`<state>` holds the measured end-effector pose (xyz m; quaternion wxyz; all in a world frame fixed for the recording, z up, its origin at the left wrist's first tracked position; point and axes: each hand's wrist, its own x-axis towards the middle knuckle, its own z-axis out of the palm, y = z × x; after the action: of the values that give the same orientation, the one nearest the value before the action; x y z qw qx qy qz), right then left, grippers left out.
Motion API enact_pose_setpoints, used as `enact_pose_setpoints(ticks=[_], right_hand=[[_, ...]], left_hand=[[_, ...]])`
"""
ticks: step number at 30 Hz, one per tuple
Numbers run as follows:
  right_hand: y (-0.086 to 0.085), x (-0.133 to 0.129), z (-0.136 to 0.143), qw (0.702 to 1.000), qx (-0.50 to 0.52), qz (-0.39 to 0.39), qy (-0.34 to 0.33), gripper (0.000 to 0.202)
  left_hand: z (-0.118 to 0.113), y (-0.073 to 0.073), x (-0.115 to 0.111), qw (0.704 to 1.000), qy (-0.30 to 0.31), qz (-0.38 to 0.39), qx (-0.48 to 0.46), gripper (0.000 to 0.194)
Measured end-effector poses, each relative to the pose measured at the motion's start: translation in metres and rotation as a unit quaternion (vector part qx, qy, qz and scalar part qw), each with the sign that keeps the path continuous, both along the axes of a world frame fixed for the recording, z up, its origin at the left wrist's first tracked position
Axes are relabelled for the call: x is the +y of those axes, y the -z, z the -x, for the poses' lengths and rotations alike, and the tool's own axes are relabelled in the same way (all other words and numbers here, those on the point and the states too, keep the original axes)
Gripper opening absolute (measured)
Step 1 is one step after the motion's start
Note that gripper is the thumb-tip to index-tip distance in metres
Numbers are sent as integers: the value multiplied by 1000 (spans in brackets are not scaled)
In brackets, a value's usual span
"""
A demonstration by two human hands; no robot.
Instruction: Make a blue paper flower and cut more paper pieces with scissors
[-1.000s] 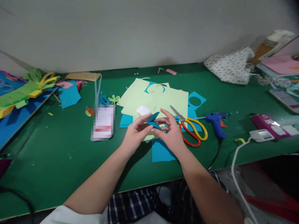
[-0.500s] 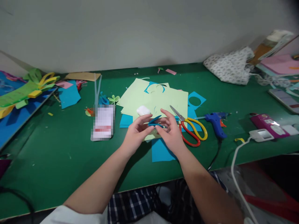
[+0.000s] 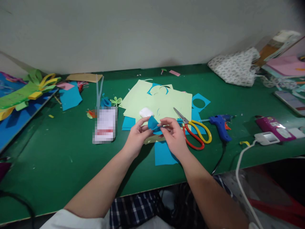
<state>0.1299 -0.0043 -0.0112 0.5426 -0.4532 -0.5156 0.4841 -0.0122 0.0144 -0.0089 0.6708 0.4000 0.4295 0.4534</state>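
A folded piece of blue paper (image 3: 153, 123) is pinched between my two hands, above the pile of sheets. My left hand (image 3: 138, 135) grips its left side with thumb and fingers. On its right side, my right hand (image 3: 173, 132) has its thumb and fingertips closed on the paper. Pale green sheets (image 3: 166, 98) lie just beyond the hands, with a small white object (image 3: 146, 112) on them near my left fingers. Scissors with one red and one yellow handle (image 3: 194, 133) rest close by my right hand. Under my wrists lies a blue sheet (image 3: 165, 154).
A blue glue gun (image 3: 220, 125) with a cord lies to the right, near a purple device (image 3: 274, 127) and a white cable (image 3: 239, 162). Left are a blurred-out phone-shaped item (image 3: 105, 125) and green and blue paper loops (image 3: 116, 101). A patterned bag (image 3: 234, 66) sits at the back right.
The blue paper has been turned so that its broad folded face shows, where before its thin edges were seen. My right index finger has come down onto it.
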Motion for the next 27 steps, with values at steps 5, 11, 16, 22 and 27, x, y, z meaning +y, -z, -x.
enact_pose_setpoints(ticks=[5, 11, 16, 22, 27], right_hand=[[-1, 1, -3, 999, -42, -15, 6, 27], [1, 4, -4, 971, -209, -112, 30, 12], [0, 6, -6, 991, -102, 74, 54, 19], [7, 10, -9, 979, 100, 174, 40, 25], [6, 10, -9, 993, 31, 105, 51, 22]], left_hand=[[2, -1, 1, 999, -25, 1, 25, 48], [-1, -4, -2, 985, -11, -60, 161, 49], [-1, -8, -4, 982, 39, -98, 159, 56], [1, -9, -3, 986, 9, -120, 119, 55], [0, -9, -4, 982, -3, -120, 144, 59]])
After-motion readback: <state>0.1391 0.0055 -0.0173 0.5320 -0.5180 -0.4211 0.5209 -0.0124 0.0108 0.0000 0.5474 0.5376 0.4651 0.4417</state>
